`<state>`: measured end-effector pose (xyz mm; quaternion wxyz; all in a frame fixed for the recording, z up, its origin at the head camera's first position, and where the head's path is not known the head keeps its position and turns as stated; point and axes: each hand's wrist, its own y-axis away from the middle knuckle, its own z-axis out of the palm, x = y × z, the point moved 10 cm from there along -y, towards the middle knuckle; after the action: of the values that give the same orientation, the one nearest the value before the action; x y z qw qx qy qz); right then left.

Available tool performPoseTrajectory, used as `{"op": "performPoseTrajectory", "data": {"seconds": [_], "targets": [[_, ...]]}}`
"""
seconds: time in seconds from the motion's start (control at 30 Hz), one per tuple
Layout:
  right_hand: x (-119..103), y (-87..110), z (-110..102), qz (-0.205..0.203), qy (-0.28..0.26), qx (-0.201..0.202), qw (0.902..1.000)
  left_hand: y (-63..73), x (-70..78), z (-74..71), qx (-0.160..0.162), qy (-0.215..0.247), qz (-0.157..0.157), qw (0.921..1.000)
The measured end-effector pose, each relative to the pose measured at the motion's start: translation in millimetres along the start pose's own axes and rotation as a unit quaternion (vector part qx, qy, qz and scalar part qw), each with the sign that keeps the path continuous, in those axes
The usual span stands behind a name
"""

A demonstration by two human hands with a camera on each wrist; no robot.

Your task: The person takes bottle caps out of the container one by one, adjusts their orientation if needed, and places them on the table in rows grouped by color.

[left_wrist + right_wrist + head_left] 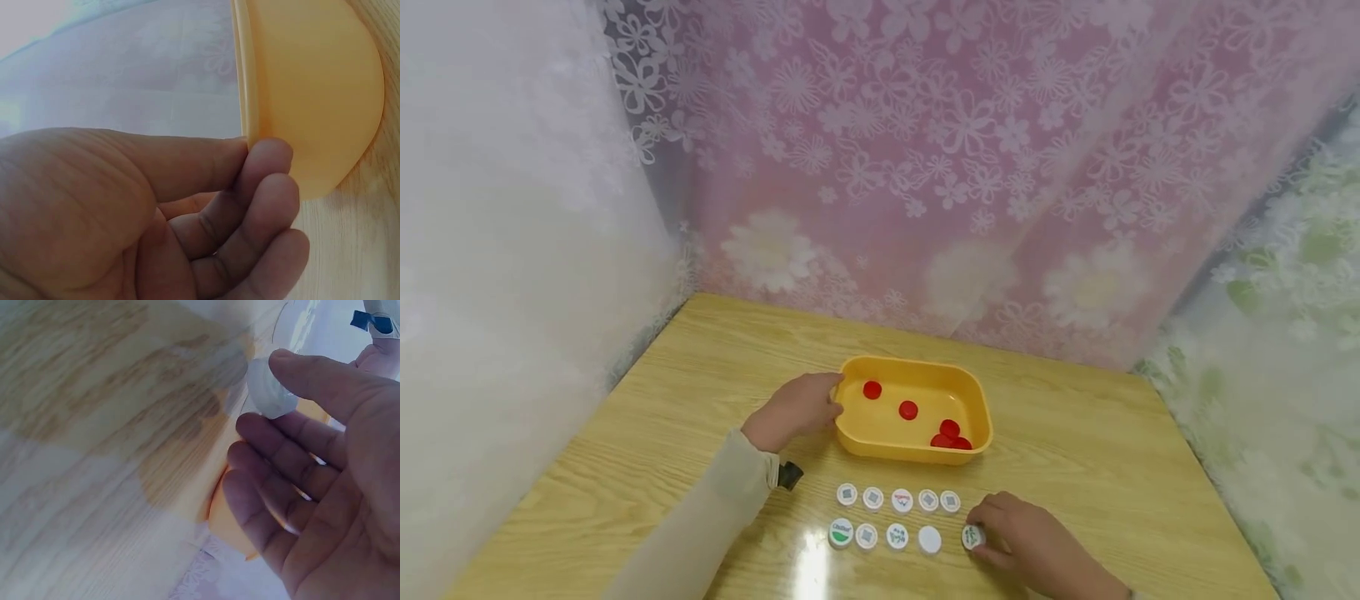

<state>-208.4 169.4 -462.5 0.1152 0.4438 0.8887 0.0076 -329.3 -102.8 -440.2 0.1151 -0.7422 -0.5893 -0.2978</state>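
My left hand pinches the left rim of a yellow plastic tray. In the left wrist view, thumb and fingertips meet on the tray wall. Several red round caps lie inside the tray, some bunched in its near right corner. My right hand holds a white bottle cap with green print between thumb and fingers, at the right end of the nearer row. The right wrist view shows that cap from the side, right at the table surface.
Two rows of white bottle caps lie in front of the tray, the farther row mostly with square printed codes. A cap with a green patch starts the nearer row. The wooden table meets floral curtains behind and at both sides.
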Motion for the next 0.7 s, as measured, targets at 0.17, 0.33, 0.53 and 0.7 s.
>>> {"op": "performPoseTrajectory", "data": {"seconds": [0.17,0.33,0.53,0.7], "targets": [[0,-2.1,0,0.005,0.053,0.022,0.9983,-0.7,-0.9,-0.4,0.0,-0.01,0.004,0.9999],[0,-1.9,-1,0.006,0.062,0.035,0.9975,-3.4,3.3,-0.2,-0.003,-0.009,0.008,0.9999],[-8,-6.9,0,-0.004,0.051,0.042,0.9978,1.3,-4.7,1.1,-0.007,-0.003,-0.01,0.9999],[-10,-8.7,0,0.008,0.058,0.049,0.9971,0.9,1.6,0.0,-0.013,-0.003,0.006,0.9999]]}}
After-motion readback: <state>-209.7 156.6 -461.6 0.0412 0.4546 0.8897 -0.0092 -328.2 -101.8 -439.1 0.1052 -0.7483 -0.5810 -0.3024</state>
